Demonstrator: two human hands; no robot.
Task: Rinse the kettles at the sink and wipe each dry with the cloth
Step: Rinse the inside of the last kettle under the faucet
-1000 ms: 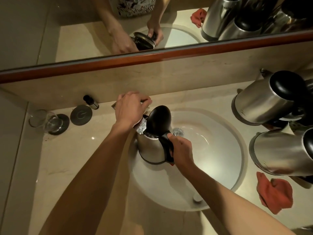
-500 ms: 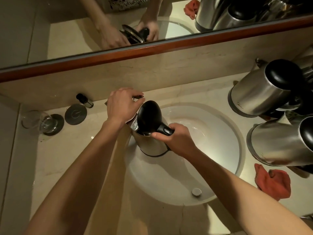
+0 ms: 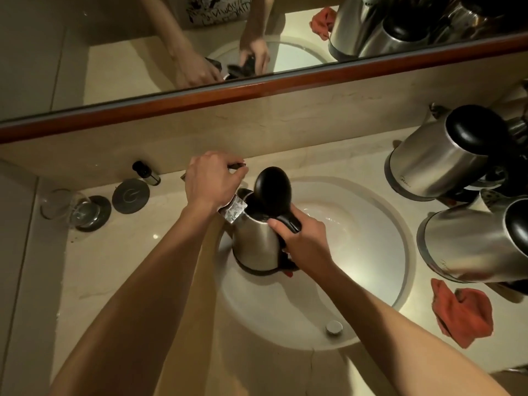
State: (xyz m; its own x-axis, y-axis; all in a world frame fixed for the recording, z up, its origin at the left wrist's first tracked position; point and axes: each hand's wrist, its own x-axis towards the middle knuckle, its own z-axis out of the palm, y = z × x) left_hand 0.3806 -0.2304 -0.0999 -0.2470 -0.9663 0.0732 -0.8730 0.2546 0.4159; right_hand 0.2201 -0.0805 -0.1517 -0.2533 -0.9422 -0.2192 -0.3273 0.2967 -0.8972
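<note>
**Holding a kettle over the sink**

A steel kettle (image 3: 257,241) is held upright over the white sink (image 3: 357,252), its black lid (image 3: 273,188) flipped up. Its handle is gripped by the right hand (image 3: 307,242), and its spout points left toward the tap. The tap handle (image 3: 238,166) is gripped by the left hand (image 3: 213,181). What is inside cannot be told. Two more kettles (image 3: 437,164) stand on the counter (image 3: 114,267) near a red cloth (image 3: 463,312).

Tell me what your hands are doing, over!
Left hand on the tap. Right hand grips kettle handle, lid open, over sink. Nothing blocking.
</note>
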